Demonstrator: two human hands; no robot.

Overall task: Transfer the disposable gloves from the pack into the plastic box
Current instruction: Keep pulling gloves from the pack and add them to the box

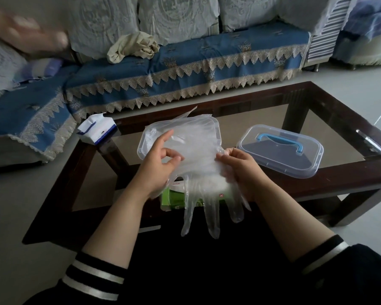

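A clear disposable glove (198,155) is stretched between my hands above the table's near edge, its fingers hanging down toward me. My left hand (161,164) pinches its left side between thumb and forefinger. My right hand (237,166) grips its right edge with curled fingers. Behind the glove sits the open clear plastic box (145,139), mostly veiled by the film. Under my wrists lies the green glove pack (174,199), partly hidden.
The box's clear lid with a blue handle (281,148) lies to the right on the dark-framed glass table (317,179). A white and blue tissue pack (97,130) sits at the table's far left corner. A blue-covered sofa (185,69) runs behind.
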